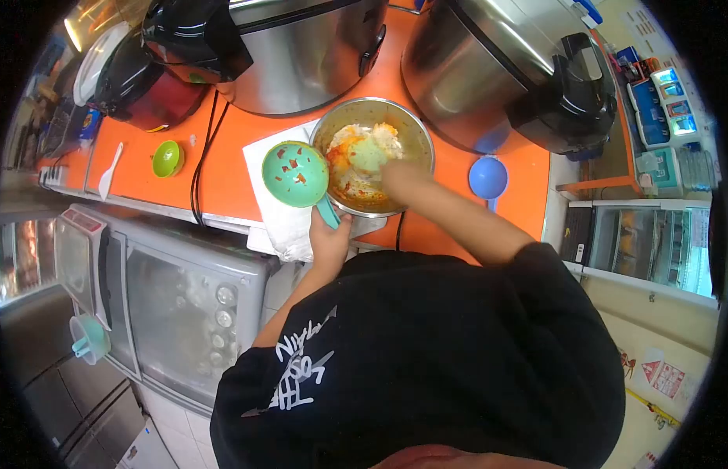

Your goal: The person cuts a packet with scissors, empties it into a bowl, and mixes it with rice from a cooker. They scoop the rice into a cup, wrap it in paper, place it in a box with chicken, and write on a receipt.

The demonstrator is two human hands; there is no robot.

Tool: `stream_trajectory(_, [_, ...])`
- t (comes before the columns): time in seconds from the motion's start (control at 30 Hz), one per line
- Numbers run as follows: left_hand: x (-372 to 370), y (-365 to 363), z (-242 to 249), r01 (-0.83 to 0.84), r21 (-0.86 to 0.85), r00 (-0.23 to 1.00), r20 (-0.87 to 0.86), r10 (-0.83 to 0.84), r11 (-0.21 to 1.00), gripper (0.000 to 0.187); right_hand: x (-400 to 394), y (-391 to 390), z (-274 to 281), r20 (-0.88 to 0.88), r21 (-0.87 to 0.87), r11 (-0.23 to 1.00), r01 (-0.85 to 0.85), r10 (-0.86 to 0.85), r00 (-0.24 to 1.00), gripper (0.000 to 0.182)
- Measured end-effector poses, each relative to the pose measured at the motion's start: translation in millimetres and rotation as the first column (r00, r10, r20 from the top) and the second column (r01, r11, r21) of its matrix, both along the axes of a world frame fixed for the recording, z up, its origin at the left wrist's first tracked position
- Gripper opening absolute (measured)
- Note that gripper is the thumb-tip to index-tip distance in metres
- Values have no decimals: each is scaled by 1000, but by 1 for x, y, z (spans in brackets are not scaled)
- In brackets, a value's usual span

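Note:
In the head view my left hand is wrapped around the handle of a green plastic ladle, whose bowl has red bits stuck inside. The ladle overlaps the left rim of a steel mixing bowl. Rice with orange-red sauce or seasoning lies in the mixing bowl. My right hand reaches in from the right, blurred by motion, with its fingers closed. Just ahead of it, over the rice, is a pale green scoop-like utensil, which it appears to grip; its handle is hidden.
Two large steel cookers stand behind the bowl. A blue ladle lies to the right on the orange counter. At the left are a small green bowl, a white paddle and a black cable. White paper sits under the bowl.

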State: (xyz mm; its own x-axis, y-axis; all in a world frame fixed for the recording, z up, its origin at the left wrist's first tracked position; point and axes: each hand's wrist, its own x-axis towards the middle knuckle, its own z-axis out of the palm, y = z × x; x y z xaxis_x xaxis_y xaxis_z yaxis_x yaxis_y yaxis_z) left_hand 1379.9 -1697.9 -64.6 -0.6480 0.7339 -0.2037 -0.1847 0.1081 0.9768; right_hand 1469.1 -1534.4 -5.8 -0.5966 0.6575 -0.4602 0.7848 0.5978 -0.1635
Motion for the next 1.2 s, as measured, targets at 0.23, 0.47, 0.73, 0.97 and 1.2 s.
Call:
stream_trajectory(0.23, [-15, 5, 7, 13, -84, 994, -107, -22, 996, 51, 15, 14, 43, 284, -236, 811, -535, 584, 760, 32])
stream_trajectory(0.47, [-17, 11, 6, -47, -116, 990, -134, 31, 992, 48, -14, -9, 9, 160, -109, 990, 87, -69, 985, 38])
stream_trajectory(0.73, [-40, 13, 21, -82, -87, 983, -170, 67, 993, 35, -19, 71, 90, 378, 136, 879, -458, 381, 844, 27])
stream_trajectory(0.97, [-26, 21, 31, -129, -144, 979, -173, 103, 981, 38, 68, 28, 5, -363, -59, 911, -408, 361, 859, 42])
stream_trajectory(1.2, [-6, -22, 24, 2, 13, 1000, 28, -2, 1000, 51, 47, 53, 60, 167, -723, 612, 320, -294, 941, 44])
